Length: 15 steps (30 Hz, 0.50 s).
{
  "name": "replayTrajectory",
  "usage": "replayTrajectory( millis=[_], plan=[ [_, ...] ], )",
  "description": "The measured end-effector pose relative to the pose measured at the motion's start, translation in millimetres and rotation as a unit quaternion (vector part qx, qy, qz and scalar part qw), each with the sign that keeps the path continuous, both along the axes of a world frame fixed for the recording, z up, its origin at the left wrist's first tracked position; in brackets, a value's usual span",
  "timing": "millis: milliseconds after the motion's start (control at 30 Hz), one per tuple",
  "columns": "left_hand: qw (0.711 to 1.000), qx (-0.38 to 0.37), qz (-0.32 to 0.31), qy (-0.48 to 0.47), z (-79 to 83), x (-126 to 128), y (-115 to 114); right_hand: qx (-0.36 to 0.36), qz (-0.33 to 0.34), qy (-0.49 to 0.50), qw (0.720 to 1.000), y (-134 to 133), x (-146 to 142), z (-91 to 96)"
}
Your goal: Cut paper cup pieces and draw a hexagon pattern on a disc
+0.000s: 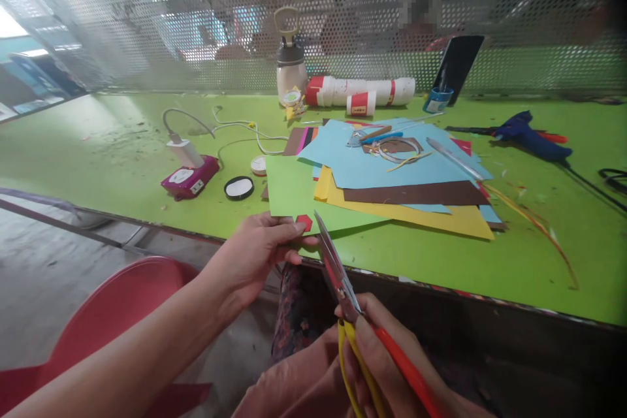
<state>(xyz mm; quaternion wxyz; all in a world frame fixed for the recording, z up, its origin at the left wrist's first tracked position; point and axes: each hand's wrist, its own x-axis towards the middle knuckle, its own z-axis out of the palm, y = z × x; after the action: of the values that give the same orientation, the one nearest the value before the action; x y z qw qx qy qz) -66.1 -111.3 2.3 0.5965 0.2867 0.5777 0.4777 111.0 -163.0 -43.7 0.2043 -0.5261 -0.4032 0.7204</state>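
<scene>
My left hand (257, 251) pinches a small red paper piece (304, 222) at the near edge of the green table (514, 261), just in front of a green paper sheet (294, 192). My right hand (386, 359) grips the red and yellow handles of a pair of scissors (337, 271). The scissor blades point up and left, with their tips right beside the red piece. A stack of coloured paper sheets (401, 183), blue, brown and yellow, lies just behind.
On the table stand a bottle (290, 65), a white and red tube (362, 90), a blue glue gun (531, 134), a pink box with a charger (189, 173), a round lid (239, 188) and a dark phone (458, 65). A red chair (122, 313) is at lower left. Mesh screen behind.
</scene>
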Motion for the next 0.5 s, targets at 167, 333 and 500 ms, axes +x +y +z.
replayTrajectory(
  millis=[167,333,500],
  plan=[
    [1.000,-0.006,0.002,-0.002,1.3,0.7,0.2,0.000,0.002,0.007,1.000,1.2,1.0,1.2],
    [1.000,-0.005,0.005,-0.002,-0.5,-0.5,0.9,0.005,0.002,0.019,1.000,-0.1,2.0,1.7],
    [1.000,-0.011,0.004,0.005,0.8,-0.4,0.6,0.018,0.002,0.026,0.999,-0.2,4.4,4.4]
  ],
)
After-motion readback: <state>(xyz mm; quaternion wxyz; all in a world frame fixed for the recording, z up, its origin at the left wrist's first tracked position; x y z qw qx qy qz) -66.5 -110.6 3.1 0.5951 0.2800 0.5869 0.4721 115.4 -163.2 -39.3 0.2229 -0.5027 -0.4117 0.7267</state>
